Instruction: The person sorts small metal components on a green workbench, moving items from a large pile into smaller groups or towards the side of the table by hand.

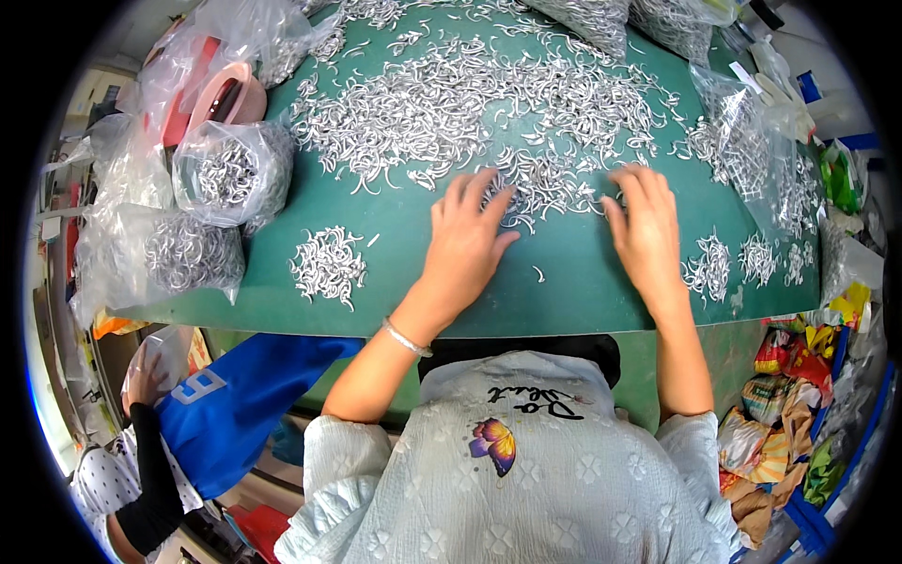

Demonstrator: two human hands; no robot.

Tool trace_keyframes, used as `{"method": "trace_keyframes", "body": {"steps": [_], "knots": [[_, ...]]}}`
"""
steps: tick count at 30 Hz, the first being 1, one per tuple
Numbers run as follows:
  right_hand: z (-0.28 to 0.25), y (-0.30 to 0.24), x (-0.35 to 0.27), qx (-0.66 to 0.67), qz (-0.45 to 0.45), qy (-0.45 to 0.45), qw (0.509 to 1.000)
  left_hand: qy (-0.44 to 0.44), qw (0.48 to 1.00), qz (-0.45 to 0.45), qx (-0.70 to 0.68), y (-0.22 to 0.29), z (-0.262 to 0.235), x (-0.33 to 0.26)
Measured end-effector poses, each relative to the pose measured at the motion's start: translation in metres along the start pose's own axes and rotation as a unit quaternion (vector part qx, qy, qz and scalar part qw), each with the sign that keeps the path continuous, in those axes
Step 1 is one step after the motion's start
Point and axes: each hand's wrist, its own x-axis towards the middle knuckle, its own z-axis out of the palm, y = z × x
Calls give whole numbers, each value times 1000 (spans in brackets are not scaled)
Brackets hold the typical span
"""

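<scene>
Many small curved silver metal pieces (404, 113) lie spread over a green table (395, 273). My left hand (467, 235) rests palm down at the near edge of a smaller cluster of these pieces (545, 183), its fingers spread and touching some of them. On the cluster's right side, my right hand (646, 221) has its fingers bent slightly and apart, the tips by the outermost pieces. Neither hand visibly holds a piece, though the undersides of the fingers are hidden. One loose curved piece (538, 274) lies between my wrists.
A small heap (327, 266) sits at left; several heaps (709, 268) are at right. Clear bags of pieces (230, 174) and a pink container (246, 99) stand on the left, another bag (742, 141) on the right. A co-worker's hand (146, 376) shows at lower left.
</scene>
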Motion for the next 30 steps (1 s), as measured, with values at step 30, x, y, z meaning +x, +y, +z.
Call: {"method": "trace_keyframes", "body": {"steps": [30], "knots": [[-22,28,-33,170,62,-109,978,26,977,-201,73,-54,-1,49]]}}
